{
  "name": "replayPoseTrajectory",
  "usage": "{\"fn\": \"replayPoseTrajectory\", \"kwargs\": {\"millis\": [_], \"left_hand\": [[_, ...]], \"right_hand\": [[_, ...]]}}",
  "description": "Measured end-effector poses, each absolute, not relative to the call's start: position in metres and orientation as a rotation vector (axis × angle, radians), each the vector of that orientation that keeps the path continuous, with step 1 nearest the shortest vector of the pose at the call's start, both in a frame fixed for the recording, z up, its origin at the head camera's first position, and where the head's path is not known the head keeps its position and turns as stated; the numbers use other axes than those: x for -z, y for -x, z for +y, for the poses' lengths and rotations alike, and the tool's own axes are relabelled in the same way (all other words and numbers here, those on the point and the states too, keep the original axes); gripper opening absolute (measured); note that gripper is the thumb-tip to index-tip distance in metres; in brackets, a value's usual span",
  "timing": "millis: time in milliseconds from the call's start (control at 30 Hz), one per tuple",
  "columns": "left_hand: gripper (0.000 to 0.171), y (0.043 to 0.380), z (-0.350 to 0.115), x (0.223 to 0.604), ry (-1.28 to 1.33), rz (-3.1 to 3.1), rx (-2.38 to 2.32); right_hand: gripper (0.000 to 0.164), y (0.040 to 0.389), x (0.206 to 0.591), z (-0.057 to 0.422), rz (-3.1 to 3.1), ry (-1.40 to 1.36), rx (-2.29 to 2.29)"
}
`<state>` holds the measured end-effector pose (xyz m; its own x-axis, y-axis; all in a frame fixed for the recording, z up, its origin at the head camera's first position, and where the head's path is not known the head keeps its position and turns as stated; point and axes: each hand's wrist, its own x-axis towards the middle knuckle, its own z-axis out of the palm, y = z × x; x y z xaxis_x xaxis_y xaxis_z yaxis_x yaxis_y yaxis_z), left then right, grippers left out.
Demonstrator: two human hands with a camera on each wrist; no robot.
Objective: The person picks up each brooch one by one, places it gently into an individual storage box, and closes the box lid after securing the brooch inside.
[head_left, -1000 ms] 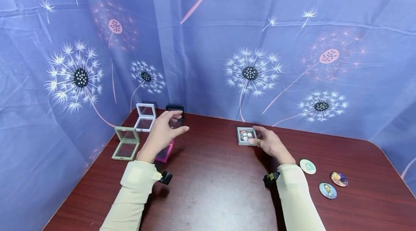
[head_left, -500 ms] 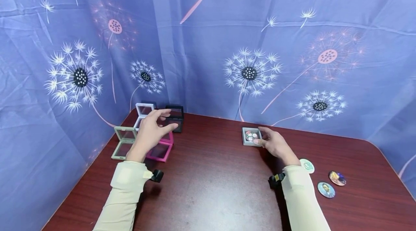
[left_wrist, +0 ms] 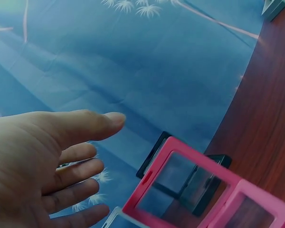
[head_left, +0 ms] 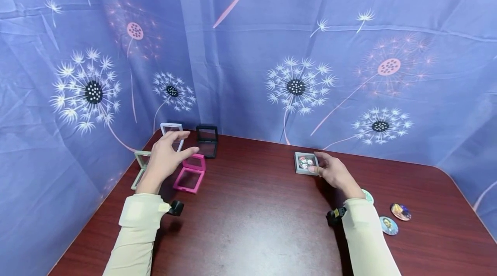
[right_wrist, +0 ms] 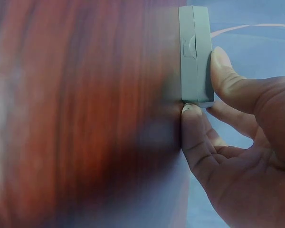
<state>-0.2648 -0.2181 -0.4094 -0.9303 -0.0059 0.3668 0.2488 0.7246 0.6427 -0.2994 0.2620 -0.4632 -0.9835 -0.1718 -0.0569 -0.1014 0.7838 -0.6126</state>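
Note:
A closed grey display frame (head_left: 297,164) lies at the back of the table, with a round colourful badge (head_left: 305,162) behind its clear window. My right hand (head_left: 337,176) holds the frame by its right side, thumb on the top face and a fingertip at the edge. The right wrist view shows the grey frame (right_wrist: 194,61) edge-on, its two halves together. Over on the left, my left hand (head_left: 165,159) hovers with thumb and fingers apart, holding nothing. Beside it stands an opened pink frame (head_left: 199,183); the left wrist view has the pink frame (left_wrist: 204,160) beyond the fingertips.
Opened black (head_left: 207,141), white (head_left: 171,125) and green frames (head_left: 142,153) stand around the left hand, the last two partly hidden by it. Near the right forearm lie a portrait badge (head_left: 389,225), a dark multicoloured badge (head_left: 401,211) and a partly covered green-white badge (head_left: 368,196). A curtain hangs behind.
My right hand has slid the grey frame rightward along the table. The left hand has moved left, uncovering the pink and black frames and covering more of the green one.

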Motion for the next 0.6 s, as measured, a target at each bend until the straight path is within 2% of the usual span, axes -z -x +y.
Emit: {"fn": "replayPoseTrajectory", "kwargs": {"millis": [300,433,600], "left_hand": [[0.078,0.263,-0.229,0.411,0.172,-2.813,1.062],[0.074,0.263,-0.229,0.412,0.171,-2.863,1.091],[0.059,0.264,-0.229,0.416,0.182,-2.871,1.092]], "right_hand": [[0.064,0.297,0.461,0.272,2.861,0.220,0.951],[0.064,0.296,0.461,0.277,2.875,0.223,0.923],[0.061,0.295,0.458,0.282,2.878,0.239,0.911]]}}
